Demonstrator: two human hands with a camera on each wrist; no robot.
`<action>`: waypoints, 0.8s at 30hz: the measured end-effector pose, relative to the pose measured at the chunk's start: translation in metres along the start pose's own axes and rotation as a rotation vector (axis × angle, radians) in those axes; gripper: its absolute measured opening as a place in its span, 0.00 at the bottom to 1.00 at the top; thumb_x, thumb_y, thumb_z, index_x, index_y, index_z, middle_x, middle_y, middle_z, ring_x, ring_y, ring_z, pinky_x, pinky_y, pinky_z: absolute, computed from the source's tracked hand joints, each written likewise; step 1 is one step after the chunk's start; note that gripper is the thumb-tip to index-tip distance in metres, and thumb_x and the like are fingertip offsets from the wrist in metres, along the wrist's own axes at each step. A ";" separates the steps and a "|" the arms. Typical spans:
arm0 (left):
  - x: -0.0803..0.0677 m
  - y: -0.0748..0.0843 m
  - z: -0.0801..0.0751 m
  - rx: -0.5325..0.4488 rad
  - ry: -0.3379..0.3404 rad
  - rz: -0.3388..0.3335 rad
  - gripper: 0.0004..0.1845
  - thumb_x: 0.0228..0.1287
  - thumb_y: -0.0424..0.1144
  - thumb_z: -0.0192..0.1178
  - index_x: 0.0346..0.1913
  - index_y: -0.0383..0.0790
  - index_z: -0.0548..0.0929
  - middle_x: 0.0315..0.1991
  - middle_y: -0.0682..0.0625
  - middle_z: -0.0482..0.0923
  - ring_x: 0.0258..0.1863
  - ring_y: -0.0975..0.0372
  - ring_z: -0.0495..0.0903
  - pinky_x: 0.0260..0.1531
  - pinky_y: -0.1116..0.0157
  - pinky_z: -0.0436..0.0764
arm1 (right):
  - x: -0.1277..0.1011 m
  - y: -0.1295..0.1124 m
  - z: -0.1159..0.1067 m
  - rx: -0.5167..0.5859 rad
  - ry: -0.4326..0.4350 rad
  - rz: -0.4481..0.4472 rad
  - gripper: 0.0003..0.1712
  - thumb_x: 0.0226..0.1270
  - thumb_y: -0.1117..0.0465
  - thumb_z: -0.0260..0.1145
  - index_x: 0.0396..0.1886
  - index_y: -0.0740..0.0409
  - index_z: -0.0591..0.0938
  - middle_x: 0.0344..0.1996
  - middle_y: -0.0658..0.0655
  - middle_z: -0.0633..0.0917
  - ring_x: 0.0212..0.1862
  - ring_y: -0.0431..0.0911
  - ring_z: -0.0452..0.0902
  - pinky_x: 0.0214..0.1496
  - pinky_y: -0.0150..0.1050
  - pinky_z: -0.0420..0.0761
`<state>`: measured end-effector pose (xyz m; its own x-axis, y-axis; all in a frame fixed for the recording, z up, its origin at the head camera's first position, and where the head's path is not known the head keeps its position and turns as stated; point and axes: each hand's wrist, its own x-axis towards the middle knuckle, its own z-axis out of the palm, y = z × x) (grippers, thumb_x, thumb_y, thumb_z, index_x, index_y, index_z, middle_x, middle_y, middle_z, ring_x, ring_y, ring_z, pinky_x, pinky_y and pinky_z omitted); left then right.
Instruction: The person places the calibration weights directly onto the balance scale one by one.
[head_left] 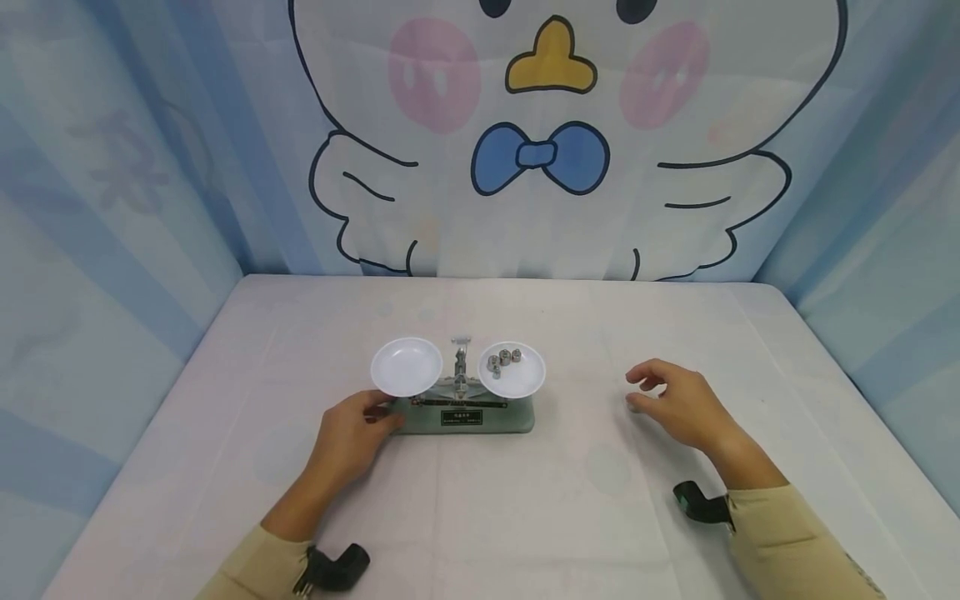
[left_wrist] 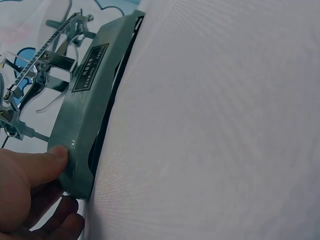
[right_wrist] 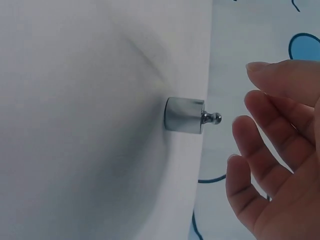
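A green balance scale with two white pans stands on the table. Its left pan is bare, while several small metal weights sit in the right pan. My left hand grips the left end of the scale's base, the thumb on the front face and the other fingers round the end. Off to the right, my right hand hovers over the table with loosely bent fingers and nothing in them. Close by it, a knobbed metal weight stands upright; in the head view the hand hides it.
A pale cloth covers the table. Behind it hangs a curtain with a cartoon figure, and blue-white curtains close in both sides. Black wrist devices sit at both tan sleeves.
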<state>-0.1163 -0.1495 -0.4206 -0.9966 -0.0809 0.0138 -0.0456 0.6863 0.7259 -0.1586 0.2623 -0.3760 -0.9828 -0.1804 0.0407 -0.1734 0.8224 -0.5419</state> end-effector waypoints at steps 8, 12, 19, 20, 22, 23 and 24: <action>0.000 0.002 -0.001 0.000 0.001 -0.005 0.22 0.61 0.33 0.69 0.58 0.30 0.81 0.55 0.38 0.82 0.52 0.46 0.82 0.50 0.50 0.83 | 0.001 0.008 0.004 -0.015 -0.022 0.064 0.16 0.65 0.60 0.70 0.49 0.61 0.82 0.41 0.61 0.84 0.46 0.57 0.77 0.43 0.49 0.80; 0.000 0.002 -0.001 -0.002 -0.002 -0.005 0.21 0.62 0.33 0.69 0.57 0.30 0.81 0.55 0.38 0.82 0.52 0.46 0.82 0.50 0.50 0.83 | 0.002 0.012 0.006 -0.023 -0.031 0.084 0.15 0.65 0.59 0.70 0.48 0.61 0.82 0.39 0.60 0.83 0.44 0.56 0.76 0.42 0.48 0.78; 0.000 0.001 -0.001 -0.005 -0.004 0.001 0.21 0.62 0.33 0.68 0.57 0.31 0.81 0.55 0.38 0.82 0.52 0.46 0.82 0.50 0.50 0.83 | 0.002 0.016 0.009 -0.036 -0.059 0.077 0.12 0.64 0.63 0.69 0.47 0.61 0.83 0.36 0.55 0.84 0.40 0.52 0.76 0.41 0.46 0.78; 0.000 0.001 -0.001 -0.005 -0.004 -0.001 0.21 0.62 0.33 0.68 0.57 0.31 0.81 0.55 0.38 0.82 0.52 0.46 0.82 0.50 0.50 0.83 | 0.003 0.017 0.010 -0.040 -0.060 0.074 0.12 0.64 0.63 0.69 0.47 0.61 0.83 0.36 0.55 0.83 0.40 0.51 0.76 0.41 0.46 0.78; 0.000 0.000 -0.001 -0.006 -0.004 -0.001 0.21 0.62 0.33 0.69 0.57 0.31 0.81 0.55 0.38 0.82 0.52 0.46 0.82 0.50 0.50 0.83 | 0.004 0.018 0.010 -0.045 -0.062 0.070 0.12 0.64 0.64 0.69 0.47 0.61 0.83 0.35 0.55 0.83 0.39 0.51 0.76 0.41 0.46 0.77; 0.001 0.000 -0.001 -0.006 -0.005 -0.001 0.21 0.62 0.33 0.69 0.57 0.31 0.81 0.55 0.38 0.82 0.52 0.46 0.82 0.50 0.50 0.83 | 0.004 0.018 0.010 -0.046 -0.063 0.069 0.12 0.64 0.64 0.69 0.46 0.61 0.83 0.35 0.55 0.83 0.39 0.51 0.76 0.41 0.46 0.77; 0.001 0.000 -0.001 -0.006 -0.005 -0.002 0.21 0.62 0.33 0.69 0.57 0.31 0.81 0.55 0.38 0.82 0.52 0.46 0.82 0.50 0.50 0.83 | 0.004 0.019 0.011 -0.048 -0.063 0.068 0.12 0.63 0.64 0.69 0.46 0.61 0.83 0.34 0.55 0.82 0.39 0.51 0.76 0.41 0.46 0.77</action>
<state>-0.1168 -0.1500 -0.4200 -0.9969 -0.0787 0.0090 -0.0473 0.6818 0.7300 -0.1655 0.2715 -0.3950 -0.9866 -0.1558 -0.0483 -0.1110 0.8583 -0.5010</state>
